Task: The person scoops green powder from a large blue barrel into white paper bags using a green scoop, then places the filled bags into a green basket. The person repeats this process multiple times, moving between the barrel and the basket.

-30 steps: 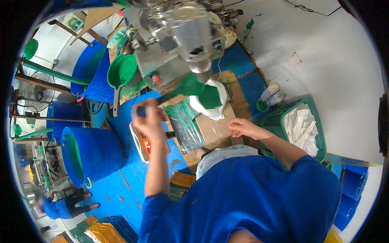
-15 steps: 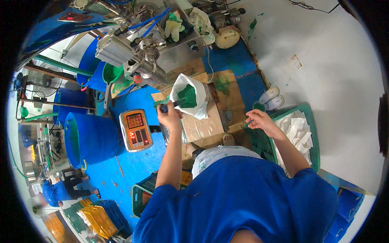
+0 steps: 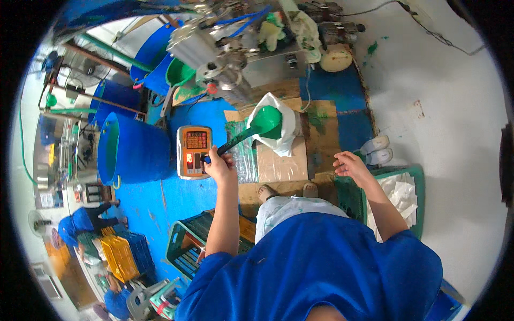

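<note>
My left hand (image 3: 220,167) grips the dark handle end of a long ladle (image 3: 241,137). The ladle's bowl, coated in green, is over the mouth of a white bag (image 3: 289,140) with green material inside. The bag stands upright on a plastic-covered cardboard sheet (image 3: 281,165). Just left of my left hand is an orange scale display (image 3: 194,138) with lit red digits. Out to the right, my right hand (image 3: 350,165) hovers near a green crate (image 3: 418,200), fingers loosely bent and apart, nothing visible in them.
Metal machinery (image 3: 227,75) rises beyond the bag. Blue tubs (image 3: 136,150) stand at left, one with a green dipper (image 3: 179,72) nearby. White cloth-like pieces (image 3: 400,195) fill the right crate; shoes (image 3: 377,150) lie beyond it. A dark green crate (image 3: 184,249) sits lower left; co-workers (image 3: 83,220) are farther off.
The ladle's bowl has come up into sight at the bag's mouth, its handle now slanting down left. My left hand has moved down, nearer the scale display. The view has shifted.
</note>
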A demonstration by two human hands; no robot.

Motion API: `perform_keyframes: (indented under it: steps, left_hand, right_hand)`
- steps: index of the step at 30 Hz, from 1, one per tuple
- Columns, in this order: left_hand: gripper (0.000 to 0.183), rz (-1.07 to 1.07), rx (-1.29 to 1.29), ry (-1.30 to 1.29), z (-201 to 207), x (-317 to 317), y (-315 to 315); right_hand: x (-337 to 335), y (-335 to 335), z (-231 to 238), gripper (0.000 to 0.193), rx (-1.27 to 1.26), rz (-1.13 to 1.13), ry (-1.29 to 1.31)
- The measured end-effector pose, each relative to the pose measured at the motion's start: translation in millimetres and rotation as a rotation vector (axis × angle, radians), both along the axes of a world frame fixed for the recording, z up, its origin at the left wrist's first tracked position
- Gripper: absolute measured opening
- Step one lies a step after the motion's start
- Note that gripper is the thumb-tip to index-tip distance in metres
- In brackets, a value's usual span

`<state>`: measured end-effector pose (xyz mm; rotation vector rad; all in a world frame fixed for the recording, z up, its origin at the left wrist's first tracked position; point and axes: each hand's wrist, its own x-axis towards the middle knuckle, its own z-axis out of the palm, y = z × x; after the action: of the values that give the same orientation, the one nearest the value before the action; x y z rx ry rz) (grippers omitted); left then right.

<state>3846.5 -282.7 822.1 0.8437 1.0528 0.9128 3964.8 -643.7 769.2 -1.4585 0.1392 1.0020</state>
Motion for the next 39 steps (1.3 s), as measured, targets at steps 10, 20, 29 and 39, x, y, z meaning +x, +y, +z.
perform_keyframes:
  steps: [10,20,29,39]
  left_hand:
    - [0.02,0.164,0.098,-0.149,87,-28,127]
    - [0.032,-0.492,0.681,-0.102,41,90,248]
    - [0.026,-0.998,-0.225,0.428,-103,-6,67]
    - [0.018,-0.713,0.196,0.402,-132,22,-23]
  right_hand:
    - [-7,57,-8,0.027,-0.064,0.003,-0.003]
    - [62,168,-39,0.025,-0.238,-0.156,-0.533]
    - [209,262,-156,0.081,-0.727,0.616,-0.546]
    - [129,236,-42,0.035,-0.353,0.429,-0.826]
